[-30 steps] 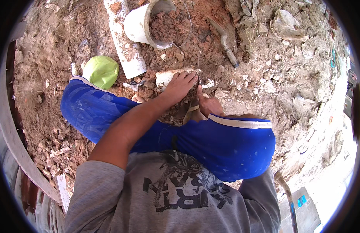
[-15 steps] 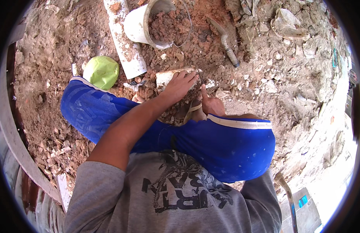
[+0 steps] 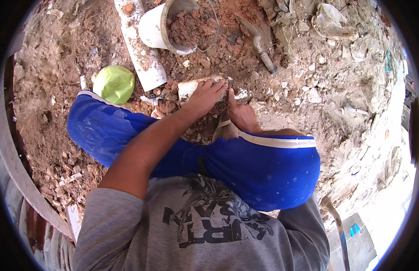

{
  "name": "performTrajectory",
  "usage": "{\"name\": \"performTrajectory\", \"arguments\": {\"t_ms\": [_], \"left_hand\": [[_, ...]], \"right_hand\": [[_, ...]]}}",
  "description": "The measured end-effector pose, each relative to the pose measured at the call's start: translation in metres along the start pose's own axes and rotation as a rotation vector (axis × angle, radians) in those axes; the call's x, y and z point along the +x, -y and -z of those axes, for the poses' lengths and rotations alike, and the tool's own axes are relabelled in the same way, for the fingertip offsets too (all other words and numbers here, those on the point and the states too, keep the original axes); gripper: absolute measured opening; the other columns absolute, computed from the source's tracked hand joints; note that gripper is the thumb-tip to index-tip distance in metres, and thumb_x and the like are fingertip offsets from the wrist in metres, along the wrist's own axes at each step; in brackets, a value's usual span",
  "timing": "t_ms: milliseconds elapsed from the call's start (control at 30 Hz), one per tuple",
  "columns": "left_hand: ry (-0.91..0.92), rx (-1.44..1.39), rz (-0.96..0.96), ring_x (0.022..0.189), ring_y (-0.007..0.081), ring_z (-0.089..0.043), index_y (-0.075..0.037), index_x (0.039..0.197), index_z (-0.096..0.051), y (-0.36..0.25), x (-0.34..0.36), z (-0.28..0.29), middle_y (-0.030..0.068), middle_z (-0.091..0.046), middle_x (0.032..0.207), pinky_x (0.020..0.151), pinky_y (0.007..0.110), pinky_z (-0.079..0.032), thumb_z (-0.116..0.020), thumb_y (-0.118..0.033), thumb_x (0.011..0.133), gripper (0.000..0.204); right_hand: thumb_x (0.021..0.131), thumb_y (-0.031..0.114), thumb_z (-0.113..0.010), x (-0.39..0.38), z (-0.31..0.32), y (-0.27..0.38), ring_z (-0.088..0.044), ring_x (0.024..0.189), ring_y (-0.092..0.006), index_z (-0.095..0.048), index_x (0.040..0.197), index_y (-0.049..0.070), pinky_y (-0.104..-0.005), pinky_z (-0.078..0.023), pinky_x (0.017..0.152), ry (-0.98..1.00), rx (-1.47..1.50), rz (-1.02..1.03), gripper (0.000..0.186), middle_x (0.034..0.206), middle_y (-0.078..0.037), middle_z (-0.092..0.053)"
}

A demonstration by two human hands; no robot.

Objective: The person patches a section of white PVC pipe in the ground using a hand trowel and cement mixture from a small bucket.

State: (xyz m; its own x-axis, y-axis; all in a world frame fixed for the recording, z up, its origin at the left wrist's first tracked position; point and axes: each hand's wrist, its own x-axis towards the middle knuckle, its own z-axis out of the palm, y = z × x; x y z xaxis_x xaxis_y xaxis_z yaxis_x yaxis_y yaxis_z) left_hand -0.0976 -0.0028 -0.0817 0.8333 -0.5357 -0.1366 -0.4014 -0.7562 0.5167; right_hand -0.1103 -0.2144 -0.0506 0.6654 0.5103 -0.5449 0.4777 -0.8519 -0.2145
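A short piece of white plastic pipe [image 3: 186,90], smeared with soil, lies crosswise on the ground in front of me. Over its top my left hand [image 3: 207,95] is wrapped, fingers together, gripping it near the right end. Just right of that, my right hand [image 3: 242,116] is closed with its index finger stretched forward along a thin dark blade [image 3: 228,81]. The blade crosses the pipe beside my left fingertips; most of it is hidden by the hand. A white fragment [image 3: 240,94] shows past the blade.
A white bucket [image 3: 151,28] of reddish soil lies tipped beside a long white pipe [image 3: 151,72]. A yellow-green rounded object [image 3: 113,84] sits by my left knee. A curved tool handle [image 3: 260,47] lies ahead right. Another curved rod [image 3: 338,226] is at lower right. Rubble surrounds me.
The view has shifted slightly, so the surroundings sit a little further left and up. My right hand has moved slightly forward along the blade's line; my left hand stays on the pipe.
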Motion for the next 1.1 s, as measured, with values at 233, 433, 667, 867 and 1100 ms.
{"name": "performTrajectory", "arguments": {"t_ms": [233,433,667,867,1100], "left_hand": [[-0.009,0.002,-0.009,0.128,0.0288,-0.046,-0.008,0.143,-0.049,-0.002,0.001,-0.001,0.0062,-0.047,0.147,0.105,0.041,-0.039,-0.049,-0.009,0.09,0.053],[0.011,-0.028,0.013,0.128,0.0294,-0.045,-0.01,0.145,-0.046,0.0,-0.002,0.001,0.0049,-0.045,0.148,0.105,0.042,-0.039,-0.052,-0.006,0.088,0.058],[0.026,-0.061,0.022,0.129,0.0304,-0.045,-0.01,0.146,-0.044,0.0,-0.002,-0.001,0.0053,-0.043,0.15,0.107,0.043,-0.039,-0.054,-0.002,0.086,0.062],[0.018,-0.032,-0.008,0.126,0.0298,-0.046,-0.009,0.145,-0.046,-0.003,0.0,0.0,0.0048,-0.045,0.149,0.103,0.042,-0.04,-0.057,-0.002,0.083,0.064],[-0.024,-0.051,0.016,0.127,0.0288,-0.046,-0.01,0.145,-0.046,0.003,-0.001,-0.002,0.0047,-0.046,0.147,0.102,0.043,-0.04,-0.059,-0.002,0.081,0.066]], "right_hand": [[0.086,0.013,-0.055,-0.007,-0.001,-0.001,-0.066,0.053,-0.0331,-0.015,0.153,-0.008,-0.0473,-0.053,0.05,0.062,-0.038,-0.035,0.08,0.064,-0.018,-0.066],[0.085,0.013,-0.056,-0.013,-0.008,0.0,-0.064,0.051,-0.0329,-0.016,0.152,-0.009,-0.0479,-0.052,0.047,-0.038,0.002,0.011,0.081,0.062,-0.017,-0.065],[0.09,0.018,-0.056,0.008,-0.019,-0.004,-0.062,0.045,-0.0292,-0.019,0.153,-0.007,-0.044,-0.049,0.043,-0.202,-0.017,0.043,0.077,0.055,-0.012,-0.061],[0.085,0.012,-0.055,-0.006,-0.004,0.0,-0.067,0.056,-0.0323,-0.019,0.152,-0.009,-0.0449,-0.053,0.051,-0.005,-0.012,0.04,0.079,0.066,-0.017,-0.067],[0.085,0.011,-0.053,-0.007,0.002,0.0,-0.067,0.057,-0.0342,-0.017,0.152,-0.009,-0.0465,-0.054,0.052,0.041,-0.008,0.03,0.079,0.068,-0.019,-0.068]]}}
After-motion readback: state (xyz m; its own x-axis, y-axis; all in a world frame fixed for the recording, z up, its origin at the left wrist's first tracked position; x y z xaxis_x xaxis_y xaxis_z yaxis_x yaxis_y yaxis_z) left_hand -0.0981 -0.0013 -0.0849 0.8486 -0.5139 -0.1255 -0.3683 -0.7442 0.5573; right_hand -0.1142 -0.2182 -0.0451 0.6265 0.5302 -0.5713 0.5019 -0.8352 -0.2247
